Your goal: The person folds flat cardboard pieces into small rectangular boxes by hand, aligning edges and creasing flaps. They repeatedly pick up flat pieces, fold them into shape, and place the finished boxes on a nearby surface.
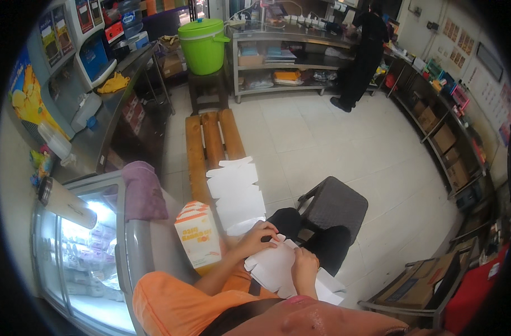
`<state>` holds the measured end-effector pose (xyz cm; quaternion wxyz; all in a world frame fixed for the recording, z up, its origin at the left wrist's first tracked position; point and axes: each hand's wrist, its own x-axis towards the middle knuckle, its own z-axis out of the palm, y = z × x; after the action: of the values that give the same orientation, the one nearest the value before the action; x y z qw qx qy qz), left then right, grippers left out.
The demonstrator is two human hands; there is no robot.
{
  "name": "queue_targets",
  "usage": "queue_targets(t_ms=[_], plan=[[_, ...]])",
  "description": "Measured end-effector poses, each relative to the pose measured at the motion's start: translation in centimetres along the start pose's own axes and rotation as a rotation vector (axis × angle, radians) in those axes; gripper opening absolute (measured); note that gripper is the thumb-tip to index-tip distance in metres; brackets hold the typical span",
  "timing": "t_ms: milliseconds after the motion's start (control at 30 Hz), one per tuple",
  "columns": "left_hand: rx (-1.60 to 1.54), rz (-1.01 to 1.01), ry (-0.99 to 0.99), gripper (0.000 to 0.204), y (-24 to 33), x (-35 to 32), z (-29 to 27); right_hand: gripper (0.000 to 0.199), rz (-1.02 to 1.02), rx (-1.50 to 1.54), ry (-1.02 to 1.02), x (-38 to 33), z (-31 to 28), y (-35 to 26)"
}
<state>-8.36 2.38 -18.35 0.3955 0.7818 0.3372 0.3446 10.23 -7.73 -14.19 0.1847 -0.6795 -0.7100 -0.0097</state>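
Note:
A white flat cardboard box blank (271, 263) with cut flaps rests over my lap. My left hand (256, 239) closes its fingers on the blank's far edge, near a small flap. On the right side, my right hand (306, 270) grips the same blank by its edge, the thumb toward the top corner. More white card (329, 287) shows under and beyond my right wrist. Left of my left forearm stands a folded-up white and orange carton (199, 238) with a striped top. Further flat white blanks (237, 196) lie on the wooden bench ahead.
The slatted wooden bench (213, 134) runs away from me. A dark stool (336, 207) stands ahead right. To my left is a lit glass-front fridge (90, 252) with a purple towel (144, 190). A green lidded bucket (203, 47) and a person in black (364, 56) are farther off.

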Motion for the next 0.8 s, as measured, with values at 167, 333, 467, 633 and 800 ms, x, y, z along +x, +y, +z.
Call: queue_targets(t_ms=[167,333,467,633,800], plan=[[-0.257,-0.018,0.021,0.018,0.5,0.0,-0.6,0.016,-0.058,0.195,0.145,0.3,-2.0,-0.4],[-0.669,-0.026,-0.230,0.021,3.8,1.8,-1.0,0.010,0.123,0.351,0.199,1.2,-6.8,-0.1],[-0.774,0.130,-0.254,0.022,7.9,4.1,-0.3,0.015,0.131,0.231,0.339,2.0,-10.6,0.4],[-0.661,0.276,-0.226,0.021,11.7,5.9,0.4,0.017,0.180,0.182,0.508,2.7,-12.7,0.0],[-0.533,0.253,-0.011,0.032,13.4,5.9,0.6,0.009,0.223,0.482,0.438,3.2,-14.0,-0.5]])
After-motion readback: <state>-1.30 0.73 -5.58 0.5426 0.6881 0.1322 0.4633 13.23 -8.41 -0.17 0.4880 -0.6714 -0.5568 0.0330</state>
